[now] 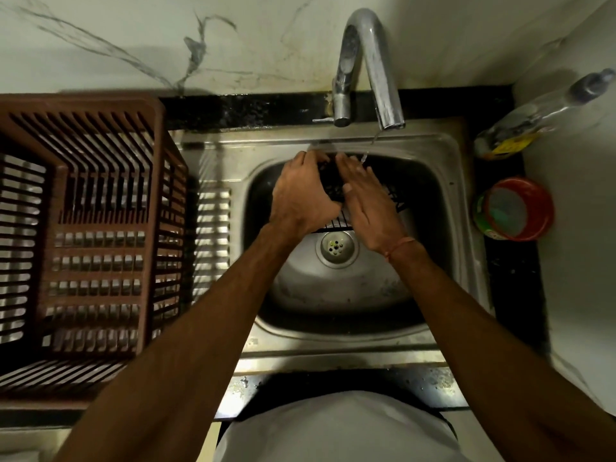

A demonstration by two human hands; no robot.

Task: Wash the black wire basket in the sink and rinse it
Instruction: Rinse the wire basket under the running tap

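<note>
Your left hand [301, 195] curls over the near-left side of the black wire basket [393, 200], fingers wrapped onto its wires, so it has a real hold there. Your right hand [368, 203] lies flat against the basket with fingers straight and together, pressing rather than gripping; nothing is closed inside it. The basket sits inside the steel sink [453, 208], toward the back of the bowl, mostly hidden under both your hands, with only a few black wires showing at the right and near edges.

A thin stream of water [370, 146] runs from the curved tap [370, 65] and lands at the basket's far edge, just beside your right fingertips. The tap's spout hangs directly over the back of the bowl, close above where you are working. The drain [336, 245] lies bare just nearer to you than the basket, between your wrists.

On your left, a large brown slatted crate [100, 208] stands on the drainboard, its wall just beside the sink bowl. On your right, a red-rimmed tub [515, 210] sits on the dark counter next to the sink rim, and a clear bottle [530, 118] with a yellow label leans in the back corner behind it. An orange thread circles your right wrist.
</note>
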